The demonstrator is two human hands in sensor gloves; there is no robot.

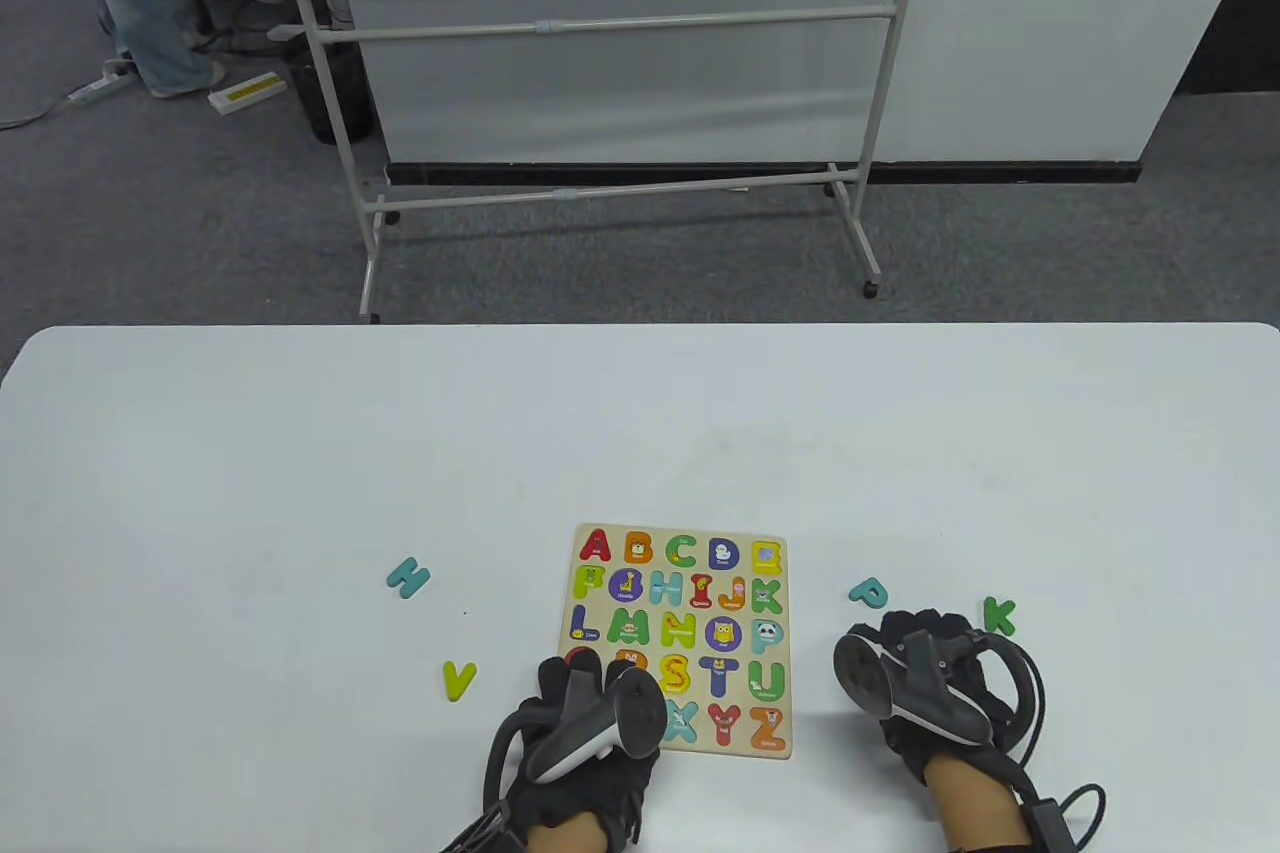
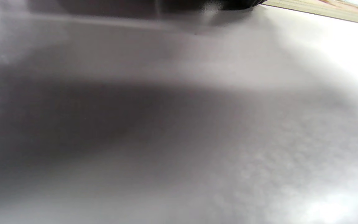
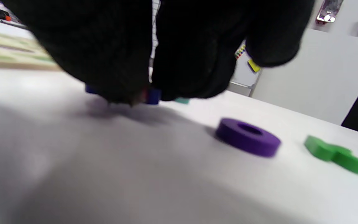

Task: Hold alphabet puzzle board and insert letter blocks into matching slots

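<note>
Table view: the square wooden alphabet puzzle board (image 1: 683, 638) is lying flat, near-left corner hidden under the left hand (image 1: 585, 728), which is pressed on it. Loads of white table (image 1: 300, 453) is left free.

Left wrist view: mostly blur.

Right wrist view: the right hand (image 3: 154, 46) is curled onto a half-hidden blue block (image 3: 152, 95); actual grip can't be told. A purple ring letter (image 3: 248, 136) is beside it.
</note>
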